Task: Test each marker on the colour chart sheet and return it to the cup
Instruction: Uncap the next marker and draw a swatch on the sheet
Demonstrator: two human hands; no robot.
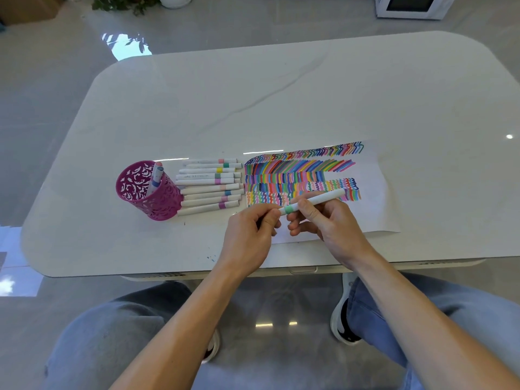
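Left hand [250, 235] is pinching the green marker's [326, 197] banded end, right hand [330, 222] is gripping its barrel. Both are hovering over the chart sheet [374, 209].

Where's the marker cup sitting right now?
In the head view, the pink cup stands left on the table, directly left of the loose markers lying beside the chart sheet.

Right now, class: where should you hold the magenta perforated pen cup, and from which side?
Probably grip the magenta perforated pen cup round its wall from the left: white markers lie close on its right, and upright markers stand inside.
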